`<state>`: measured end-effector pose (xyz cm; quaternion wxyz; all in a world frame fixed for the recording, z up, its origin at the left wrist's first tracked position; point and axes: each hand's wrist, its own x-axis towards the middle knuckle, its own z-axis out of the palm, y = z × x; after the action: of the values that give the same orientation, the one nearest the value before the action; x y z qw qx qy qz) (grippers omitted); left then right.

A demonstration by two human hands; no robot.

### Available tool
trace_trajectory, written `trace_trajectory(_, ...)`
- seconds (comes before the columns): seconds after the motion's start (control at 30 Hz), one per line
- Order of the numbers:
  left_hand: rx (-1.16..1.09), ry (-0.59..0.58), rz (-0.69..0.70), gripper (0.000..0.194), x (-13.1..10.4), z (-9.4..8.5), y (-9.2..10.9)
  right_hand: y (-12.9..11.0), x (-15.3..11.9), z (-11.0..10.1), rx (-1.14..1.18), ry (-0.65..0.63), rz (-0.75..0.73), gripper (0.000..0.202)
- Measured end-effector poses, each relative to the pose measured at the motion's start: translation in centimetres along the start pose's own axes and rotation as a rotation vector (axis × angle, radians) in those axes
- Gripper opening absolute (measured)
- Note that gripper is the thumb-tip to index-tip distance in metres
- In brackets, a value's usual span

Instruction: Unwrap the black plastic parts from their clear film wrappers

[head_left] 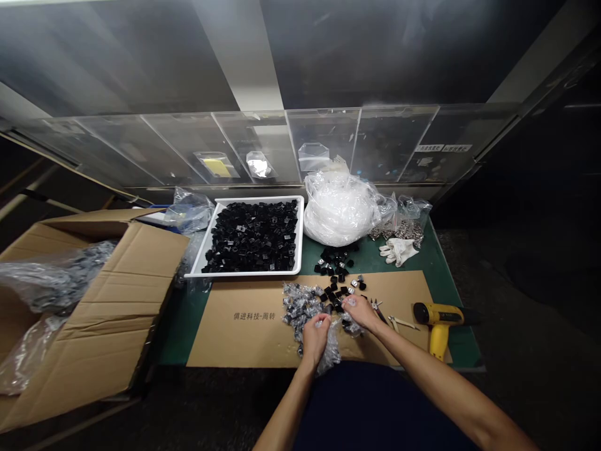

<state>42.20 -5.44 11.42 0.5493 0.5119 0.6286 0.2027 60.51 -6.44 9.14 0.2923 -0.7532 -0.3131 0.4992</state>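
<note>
White rectangular tray (299,238) of small black parts (251,238)

Left hand (315,338), right hand (359,311) near clear plastic wrapping (333,351); cannot tell either grip.

Parts (300,307) on cardboard (244,344), tray (248,274) behind

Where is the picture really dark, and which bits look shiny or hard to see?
In the head view, the right side is almost black; in the head view, the big plastic bag gleams pale and bright; also in the head view, the black pieces in the tray blend together, and what the left hand pinches is too small to tell.
</note>
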Motion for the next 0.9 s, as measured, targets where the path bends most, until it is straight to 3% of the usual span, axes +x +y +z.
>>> trace_trajectory(0.17, -0.211, -0.118, -0.096, 0.04, -0.7, -1.4, 0.2, -1.6, 0.6, 0.4, 0.092, -0.254, 0.042, 0.045)
trace_trajectory(0.3, -0.366, -0.158, -0.18, 0.045, -1.4, -2.3, -0.1, -2.1, -0.2, 0.2, 0.184, -0.517, 0.128, 0.042)
trace_trajectory(0.43, -0.45, -0.227, -0.234, 0.048, -1.6, -3.3, 0.0, -1.7, -1.2, -0.2, 0.391, -0.636, 0.134, 0.045)
trace_trajectory(0.53, -0.527, -0.23, -0.276, 0.05, -1.4, -3.6, 0.0, -1.0, -1.8, -0.3, 0.346, -0.578, 0.061, 0.04)
trace_trajectory(0.77, -0.524, -0.275, -0.354, 0.067, -1.0, -3.7, -1.7, -0.5, -2.7, 0.2, 0.18, -0.3, -0.033, 0.025)
trace_trajectory(0.9, -0.52, -0.184, -0.394, 0.075, -1.3, -4.3, -3.4, -0.6, -2.7, 0.4, 0.067, -0.13, -0.012, 0.021)
